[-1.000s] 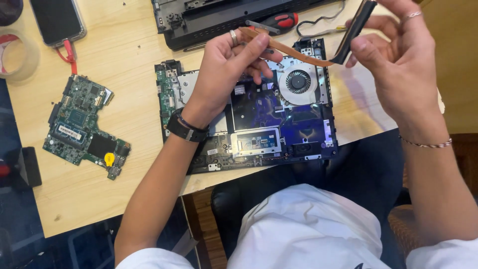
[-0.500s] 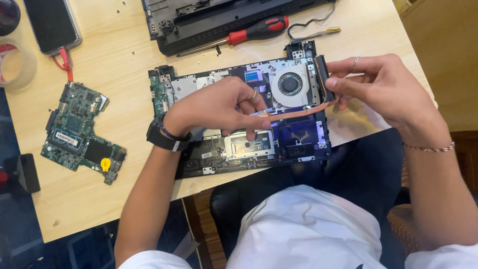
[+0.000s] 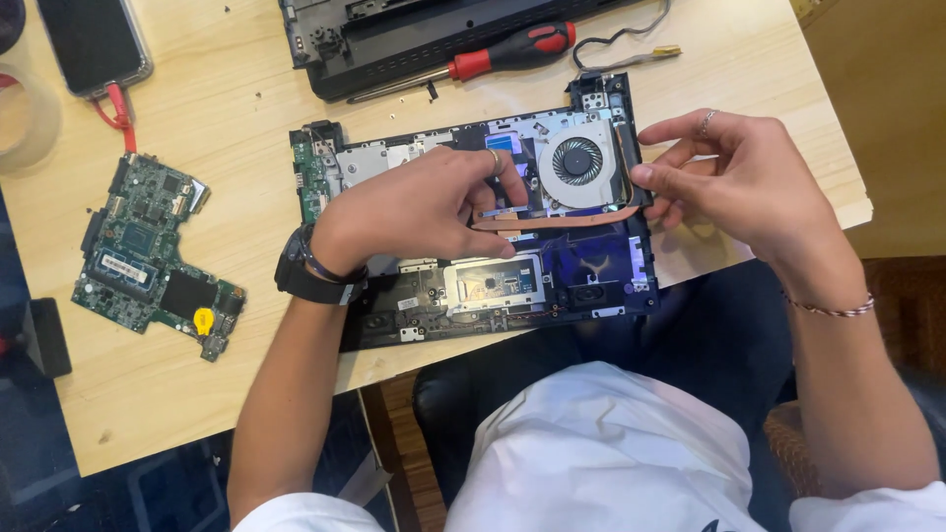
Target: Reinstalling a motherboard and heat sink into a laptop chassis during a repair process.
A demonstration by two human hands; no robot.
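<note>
Copper heat pipe [image 3: 562,219], a thin flat strip, held level just above the opened laptop base [image 3: 473,286], spanning from mid-chassis to the right edge beside the round cooling fan [image 3: 576,163]. Left hand [image 3: 424,207], ring on 1 finger and black wristwatch [image 3: 301,266] at the wrist, with thumb and fingertips pressed together on the left end of the strip. Right hand [image 3: 749,182], ring on the index finger and thin bracelet [image 3: 833,308] on the wrist, pinching the right end at the chassis rim, remaining fingers loosely spread. Silvery trackpad plate [image 3: 493,281] just below the strip, toward the body. Laptop base lying flat on a pale wooden table [image 3: 227,89], its near edge overhanging slightly. Bare green motherboard [image 3: 153,256] well apart to the left, with a yellow coin-cell tab near its lower corner. Red-and-black screwdriver [image 3: 493,54] resting on a black laptop cover [image 3: 394,39] at the far edge, near a loose grey cable [image 3: 631,54]. Dark smartphone [image 3: 94,44] at the upper left with a red cord [image 3: 116,108] attached, next to a roll of clear tape [image 3: 25,118].
</note>
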